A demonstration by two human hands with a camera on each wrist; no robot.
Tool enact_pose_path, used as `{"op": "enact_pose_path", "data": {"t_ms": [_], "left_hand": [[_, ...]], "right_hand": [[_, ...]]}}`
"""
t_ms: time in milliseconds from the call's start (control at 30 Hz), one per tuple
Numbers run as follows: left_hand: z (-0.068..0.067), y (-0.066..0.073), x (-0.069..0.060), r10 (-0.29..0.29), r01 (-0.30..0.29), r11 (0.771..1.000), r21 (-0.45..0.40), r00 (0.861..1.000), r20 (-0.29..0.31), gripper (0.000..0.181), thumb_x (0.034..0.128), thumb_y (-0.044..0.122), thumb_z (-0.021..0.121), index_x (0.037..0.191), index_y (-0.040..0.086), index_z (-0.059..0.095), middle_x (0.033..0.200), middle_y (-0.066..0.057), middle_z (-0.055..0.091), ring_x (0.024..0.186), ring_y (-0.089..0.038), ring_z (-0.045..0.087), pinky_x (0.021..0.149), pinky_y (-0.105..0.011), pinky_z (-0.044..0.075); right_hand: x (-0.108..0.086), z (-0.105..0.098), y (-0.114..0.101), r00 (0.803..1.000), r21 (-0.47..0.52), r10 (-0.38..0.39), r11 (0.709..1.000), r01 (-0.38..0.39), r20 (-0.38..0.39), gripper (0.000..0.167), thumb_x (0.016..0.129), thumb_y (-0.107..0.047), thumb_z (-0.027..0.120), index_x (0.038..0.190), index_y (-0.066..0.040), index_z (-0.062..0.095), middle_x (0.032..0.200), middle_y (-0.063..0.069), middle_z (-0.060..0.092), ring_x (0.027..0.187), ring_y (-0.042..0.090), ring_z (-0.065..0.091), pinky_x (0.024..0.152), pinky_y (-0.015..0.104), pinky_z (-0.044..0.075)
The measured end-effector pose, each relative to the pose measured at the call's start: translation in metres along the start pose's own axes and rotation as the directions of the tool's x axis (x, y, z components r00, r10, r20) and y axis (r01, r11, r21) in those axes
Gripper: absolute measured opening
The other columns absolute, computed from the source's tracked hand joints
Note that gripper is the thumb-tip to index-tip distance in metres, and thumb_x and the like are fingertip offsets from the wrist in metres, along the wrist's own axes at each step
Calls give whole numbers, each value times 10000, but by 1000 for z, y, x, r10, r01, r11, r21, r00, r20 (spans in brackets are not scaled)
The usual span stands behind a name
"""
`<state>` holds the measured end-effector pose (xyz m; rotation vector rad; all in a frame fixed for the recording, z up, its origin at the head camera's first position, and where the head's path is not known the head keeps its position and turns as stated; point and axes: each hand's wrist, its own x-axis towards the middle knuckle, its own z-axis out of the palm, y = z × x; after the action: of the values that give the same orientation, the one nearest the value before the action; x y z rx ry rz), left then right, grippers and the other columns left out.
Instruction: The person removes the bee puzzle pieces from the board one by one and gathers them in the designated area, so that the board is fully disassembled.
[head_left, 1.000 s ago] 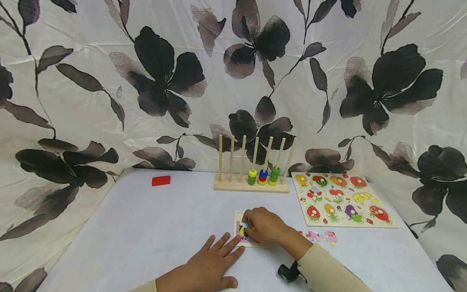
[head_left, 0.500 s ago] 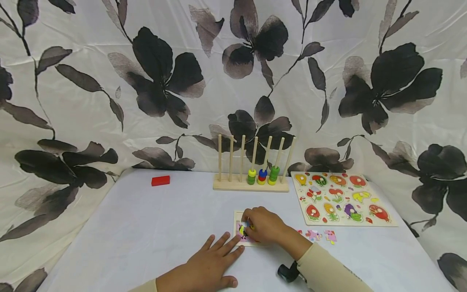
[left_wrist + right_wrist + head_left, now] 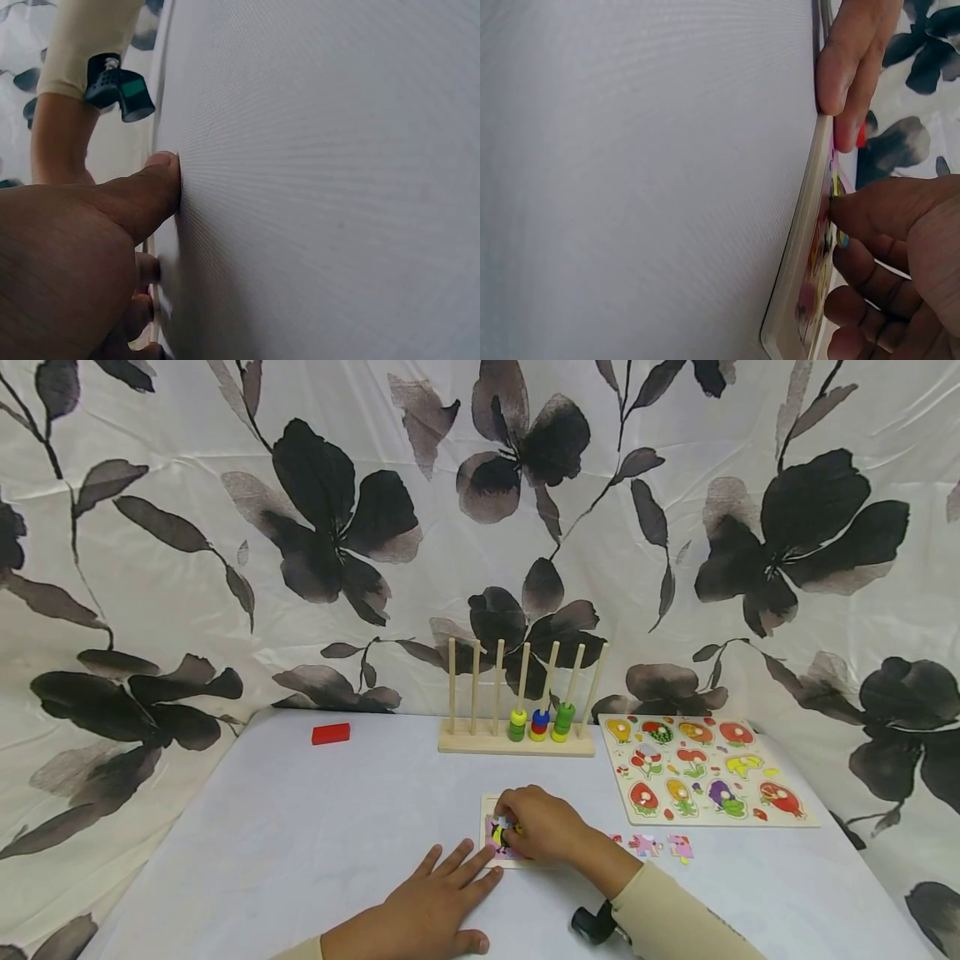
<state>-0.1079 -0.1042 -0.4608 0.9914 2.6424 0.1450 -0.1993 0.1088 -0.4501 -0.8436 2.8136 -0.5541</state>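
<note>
A small wooden-framed jigsaw puzzle (image 3: 485, 827) lies on the white table in front of me, with a pink and yellow picture inside. My right hand (image 3: 543, 827) is over it and pinches a puzzle piece (image 3: 843, 238) between thumb and forefinger. In the right wrist view that piece stands tilted up from the picture, mostly covered by the fingers. My left hand (image 3: 435, 902) lies spread on the table, its fingertips at the puzzle's lower left edge. Several loose pink puzzle pieces (image 3: 645, 845) lie to the right, partly behind the right forearm.
Behind the puzzle stands a wooden peg stand (image 3: 517, 742) with coloured rings on 3 pegs. A fruit peg board (image 3: 622, 793) lies at the right and a red block (image 3: 331, 733) at the far left. A black wrist device (image 3: 594, 925) sits under the right sleeve.
The right fingers have shifted very slightly over the puzzle, still pinching the piece. The left hand stays where it was.
</note>
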Motion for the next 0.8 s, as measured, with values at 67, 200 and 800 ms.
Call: {"op": "enact_pose_path", "data": {"t_ms": [67,200,800], "left_hand": [[0,0,1,-3,3,1000,-4,1000,2,837,931,709,521,1613,257,349,1693,-12,207,1552,-292,163,1162,-630,245],[1,-1,1,-5,5,1000,-4,1000,4,839,928,713,521,1613,262,348,1693,-8,207,1553,-290,161,1162,-631,244],[2,-1,1,-10,10,1000,20,1000,-2,832,928,713,523,1611,270,354,1697,2,191,1553,-284,164,1161,-624,254]], "right_hand": [[0,0,0,1000,-2,0,1000,0,-2,242,881,-191,801,1093,-154,690,831,-105,550,808,90,513,671,277,478],[1,1,1,1000,-10,4,1000,-4,3,250,882,-196,803,1103,-148,697,843,-107,558,815,86,511,685,273,484],[1,2,2,1000,11,-14,1000,14,-16,266,855,-214,799,1091,-119,720,836,-106,563,815,84,508,683,270,486]]}}
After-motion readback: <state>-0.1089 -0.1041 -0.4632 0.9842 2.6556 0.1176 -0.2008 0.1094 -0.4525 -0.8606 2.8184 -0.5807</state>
